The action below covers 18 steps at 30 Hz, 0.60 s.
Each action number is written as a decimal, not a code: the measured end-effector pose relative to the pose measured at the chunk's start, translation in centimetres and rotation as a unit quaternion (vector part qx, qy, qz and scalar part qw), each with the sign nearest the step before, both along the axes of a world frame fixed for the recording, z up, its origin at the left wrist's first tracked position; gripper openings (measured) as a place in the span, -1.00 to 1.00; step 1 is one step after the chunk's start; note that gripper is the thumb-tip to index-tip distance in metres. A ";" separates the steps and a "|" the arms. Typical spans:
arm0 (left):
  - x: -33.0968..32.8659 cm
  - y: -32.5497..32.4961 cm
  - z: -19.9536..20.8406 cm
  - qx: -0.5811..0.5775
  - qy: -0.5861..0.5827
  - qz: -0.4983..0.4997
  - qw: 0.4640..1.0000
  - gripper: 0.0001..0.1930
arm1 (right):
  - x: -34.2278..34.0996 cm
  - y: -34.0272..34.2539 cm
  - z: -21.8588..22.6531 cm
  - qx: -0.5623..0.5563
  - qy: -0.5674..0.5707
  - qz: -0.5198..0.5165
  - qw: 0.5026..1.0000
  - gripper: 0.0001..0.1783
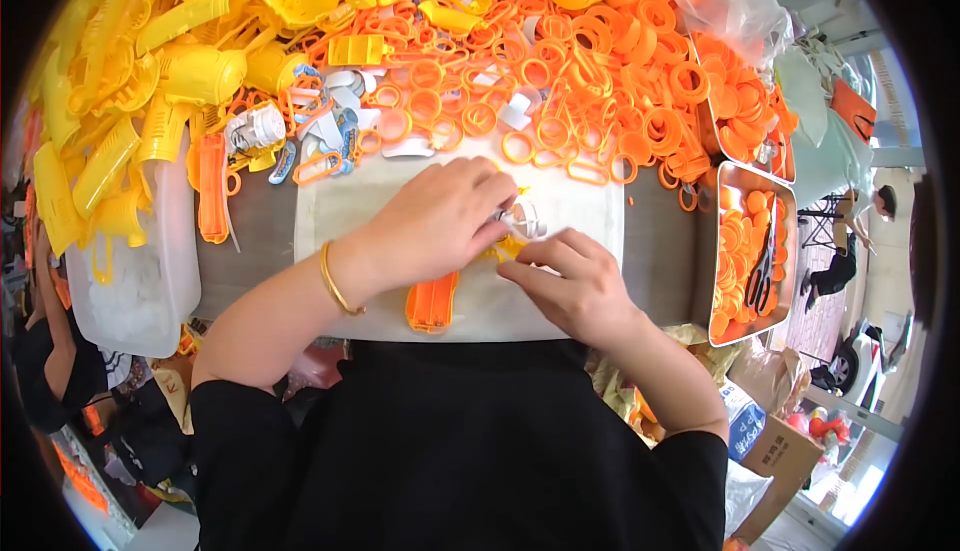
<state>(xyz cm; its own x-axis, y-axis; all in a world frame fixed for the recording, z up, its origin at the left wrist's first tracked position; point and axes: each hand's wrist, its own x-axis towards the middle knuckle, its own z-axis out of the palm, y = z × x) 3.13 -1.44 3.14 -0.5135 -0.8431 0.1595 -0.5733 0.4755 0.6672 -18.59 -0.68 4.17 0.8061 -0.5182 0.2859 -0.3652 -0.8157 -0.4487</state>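
Note:
Over the white board [370, 221] my two hands meet at a small white-and-clear plastic part [524, 219]. My left hand [447, 213], a gold bangle on its wrist, pinches this part from the left. Beneath it shows a yellow plastic piece [506, 248], partly covered by fingers. My right hand [578, 286] is closed, its thumb and fingers curled beside the yellow piece; what sits between its fingertips is hidden. Near the board's front edge, below my left wrist, lies an orange ribbed housing [433, 303].
Orange rings and loops [560, 81] heap along the board's far side. Yellow housings [200, 71] pile over a translucent bin [140, 291] at left. Beside it lie a similar orange housing [212, 186] and a white mechanism [258, 129]. At right, a metal tray [716, 319] holds orange discs and black-handled scissors [764, 276].

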 end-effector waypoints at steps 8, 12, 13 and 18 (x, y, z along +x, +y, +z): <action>0.6 1.5 -0.1 -0.116 -0.041 0.027 0.992 -0.59 | -3.6 -5.3 4.4 0.289 -0.009 -0.005 0.957 -0.72; -0.7 0.1 0.1 -0.146 -0.038 0.028 0.988 -0.58 | 2.4 -11.1 -0.1 -0.008 0.078 -0.126 0.989 -0.78; -0.7 0.0 -0.2 -0.151 -0.043 0.037 0.987 -0.58 | 4.2 -11.7 0.8 -0.004 0.076 -0.151 0.986 -0.79; -1.3 -1.1 0.5 -0.147 -0.019 0.037 0.988 -0.62 | 10.6 -18.2 -1.7 -0.184 0.029 -0.160 0.969 -0.82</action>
